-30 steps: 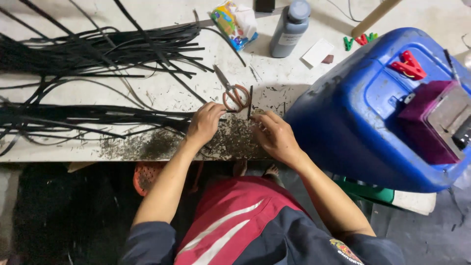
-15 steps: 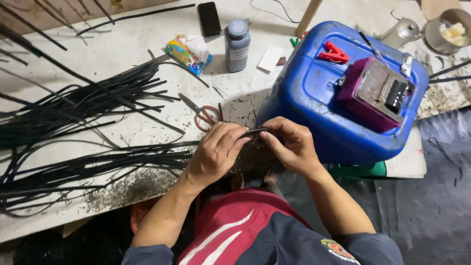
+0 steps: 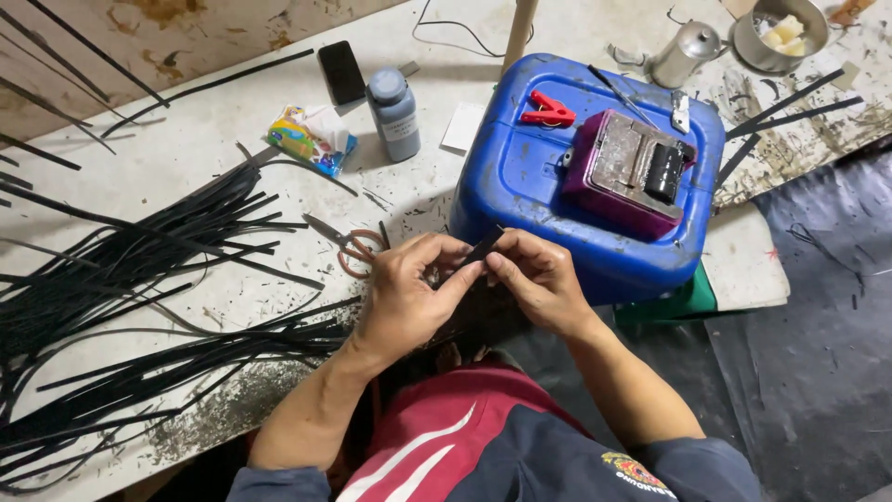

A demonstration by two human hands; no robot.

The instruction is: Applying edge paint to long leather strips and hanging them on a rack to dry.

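Observation:
Both hands meet over the table's front edge and pinch one short black strip between their fingertips. My left hand grips its lower end with thumb and forefinger. My right hand holds the upper end, close to the side of a blue plastic drum. Just left of my left hand, a pair of scissors with brownish handles lies on the white table. Piles of long black strips spread across the table to the left.
On the drum lie a red clamp and a purple metal device. Behind stand a grey bottle, a dark phone, a colourful packet, a metal pot and a bowl. Black sheeting covers the floor at right.
The view has swung left to right, so the drum now sits centre. My hands lifted off the table surface and came together, holding the short strip up in front of the drum.

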